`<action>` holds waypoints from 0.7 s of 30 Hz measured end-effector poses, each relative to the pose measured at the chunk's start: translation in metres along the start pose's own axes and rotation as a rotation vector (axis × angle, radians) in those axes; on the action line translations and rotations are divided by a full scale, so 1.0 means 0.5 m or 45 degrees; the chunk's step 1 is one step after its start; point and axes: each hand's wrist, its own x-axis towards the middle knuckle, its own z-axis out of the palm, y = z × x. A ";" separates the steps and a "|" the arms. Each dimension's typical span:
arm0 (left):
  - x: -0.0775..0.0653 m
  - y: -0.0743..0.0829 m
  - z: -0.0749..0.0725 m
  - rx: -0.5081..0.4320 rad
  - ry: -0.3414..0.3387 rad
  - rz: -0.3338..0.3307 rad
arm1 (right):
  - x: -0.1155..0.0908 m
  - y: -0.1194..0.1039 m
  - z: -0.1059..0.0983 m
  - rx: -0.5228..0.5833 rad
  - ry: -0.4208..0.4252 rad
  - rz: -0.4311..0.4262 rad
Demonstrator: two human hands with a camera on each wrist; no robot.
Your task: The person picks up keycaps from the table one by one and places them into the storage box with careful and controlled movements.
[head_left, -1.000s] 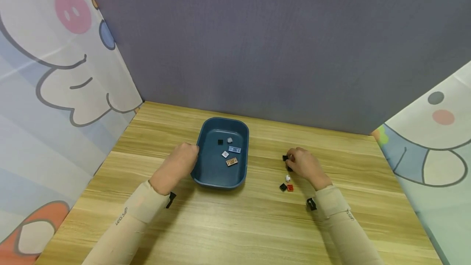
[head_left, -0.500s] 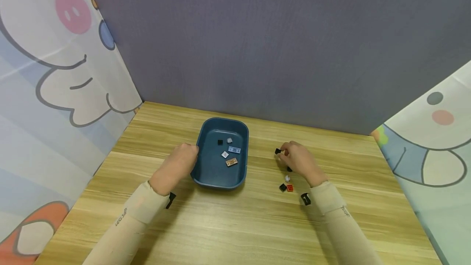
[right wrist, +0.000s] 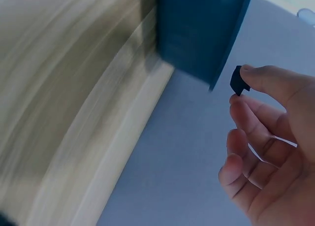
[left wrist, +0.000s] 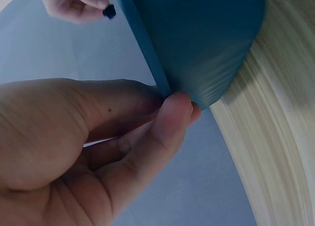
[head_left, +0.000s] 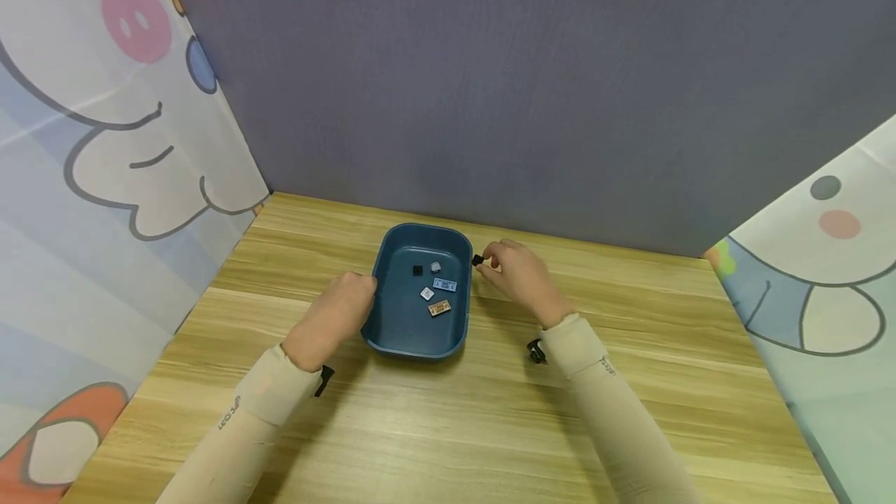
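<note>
The piece pinched in the right hand is black; the tray gripped by the left hand, dark blue. Below both grips, the table shows yellowish wood grain (darker streaks throughout).

Leftward sweeps the right hand, carrying its pinched black piece over the table, now just beside the blue tray! The right sleeve swings across too, covering where the red and white pieces showed.
</note>
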 end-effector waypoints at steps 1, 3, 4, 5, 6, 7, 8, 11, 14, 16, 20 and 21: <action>0.000 0.000 0.000 -0.002 0.002 0.001 | 0.008 -0.006 0.003 -0.011 -0.002 -0.014; 0.001 -0.001 0.001 0.002 0.008 0.006 | 0.023 -0.017 0.009 -0.023 -0.015 -0.025; 0.001 -0.002 0.001 0.004 0.008 0.008 | 0.030 -0.021 0.012 -0.026 -0.023 -0.027; 0.001 -0.002 0.002 0.006 0.011 0.011 | 0.035 -0.025 0.014 -0.028 -0.032 -0.025; 0.001 -0.002 0.002 0.005 0.011 0.012 | 0.041 -0.028 0.017 -0.025 -0.037 -0.024; 0.001 -0.003 0.002 0.004 0.009 0.013 | 0.045 -0.031 0.018 -0.023 -0.041 -0.017; 0.001 -0.003 0.003 0.006 0.009 0.016 | 0.049 -0.033 0.020 -0.017 -0.044 -0.011; 0.000 -0.004 0.003 0.007 0.019 0.030 | 0.058 -0.035 0.024 -0.001 -0.044 0.000; -0.002 -0.005 0.002 0.008 0.028 0.040 | 0.064 -0.032 0.027 0.018 -0.031 0.011; -0.003 -0.005 0.002 0.008 0.030 0.040 | 0.066 -0.029 0.028 0.021 -0.017 0.018; -0.003 -0.005 0.001 -0.002 0.034 0.038 | 0.062 -0.019 0.022 0.022 0.014 0.036; -0.003 -0.005 0.002 -0.005 0.036 0.039 | 0.059 -0.016 0.020 0.020 0.019 0.037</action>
